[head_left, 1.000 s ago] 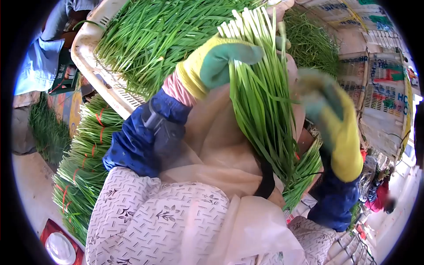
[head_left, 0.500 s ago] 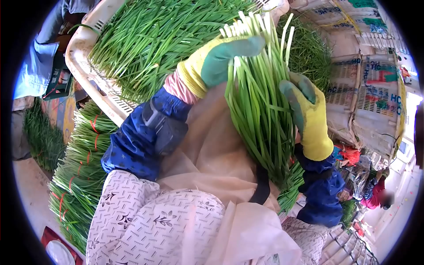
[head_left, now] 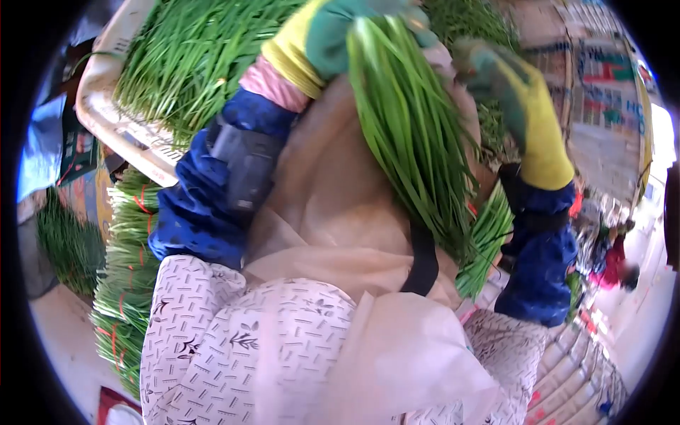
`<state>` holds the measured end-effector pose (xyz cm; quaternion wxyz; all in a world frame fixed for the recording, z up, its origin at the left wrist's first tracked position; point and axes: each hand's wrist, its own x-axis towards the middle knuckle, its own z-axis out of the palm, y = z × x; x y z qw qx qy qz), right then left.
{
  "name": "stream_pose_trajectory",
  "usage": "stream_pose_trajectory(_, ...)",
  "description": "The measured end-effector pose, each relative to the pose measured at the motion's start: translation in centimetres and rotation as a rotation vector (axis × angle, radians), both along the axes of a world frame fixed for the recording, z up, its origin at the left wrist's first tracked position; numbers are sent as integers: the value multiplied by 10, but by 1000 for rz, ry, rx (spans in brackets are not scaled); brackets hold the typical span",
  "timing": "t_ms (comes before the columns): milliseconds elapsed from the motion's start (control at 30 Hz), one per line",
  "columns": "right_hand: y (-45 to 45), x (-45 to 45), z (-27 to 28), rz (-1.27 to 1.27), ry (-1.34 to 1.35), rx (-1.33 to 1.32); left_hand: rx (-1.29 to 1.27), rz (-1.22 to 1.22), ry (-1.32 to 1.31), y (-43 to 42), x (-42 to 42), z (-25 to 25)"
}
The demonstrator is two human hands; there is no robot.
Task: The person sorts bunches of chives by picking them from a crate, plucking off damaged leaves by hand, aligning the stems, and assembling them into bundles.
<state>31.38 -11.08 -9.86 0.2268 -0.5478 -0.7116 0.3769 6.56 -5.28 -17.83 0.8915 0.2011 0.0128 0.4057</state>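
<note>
A bunch of garlic chives (head_left: 407, 134) hangs with its long flat leaves slanting down to the right in front of my apron (head_left: 326, 184). My left hand (head_left: 354, 32), in a yellow and green glove, is closed round its upper end, and the stem ends are largely hidden. To the right of the bunch is my right hand (head_left: 499, 81), in a matching glove and apart from the leaves. Motion smears its fingers, so I cannot make out whether they grip anything.
A white plastic crate (head_left: 99, 117) heaped with loose chives (head_left: 205, 64) stands at upper left. Below it, chives tied with red bands (head_left: 127, 283) are stacked. More loose chives (head_left: 471, 21) lie behind my hands. White printed crates (head_left: 602, 92) rise at right.
My right hand has come off the bunch and moved right. The left hand and the bunch sit higher in view, and the white stem ends no longer show clearly.
</note>
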Motion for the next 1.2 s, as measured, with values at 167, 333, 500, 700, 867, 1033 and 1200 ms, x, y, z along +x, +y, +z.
stream_pose_trajectory(167,-24,12,53,-334,125,109,274,253,-180,9,-3,49)
stream_pose_trajectory(333,-61,66,77,-455,65,500,353,186,-146,59,-54,71)
stream_pose_trajectory(500,-106,70,75,-770,195,436,995,904,321,67,-37,112)
stream_pose_trajectory(700,-140,71,47,-903,468,330,611,479,-141,103,-35,107)
stream_pose_trajectory(867,-138,65,51,-885,469,421,714,461,-243,91,2,135)
stream_pose_trajectory(1033,-109,52,78,-601,98,775,846,480,-111,51,71,158)
stream_pose_trajectory(1200,-79,-7,69,-127,-224,744,753,406,-172,49,92,145)
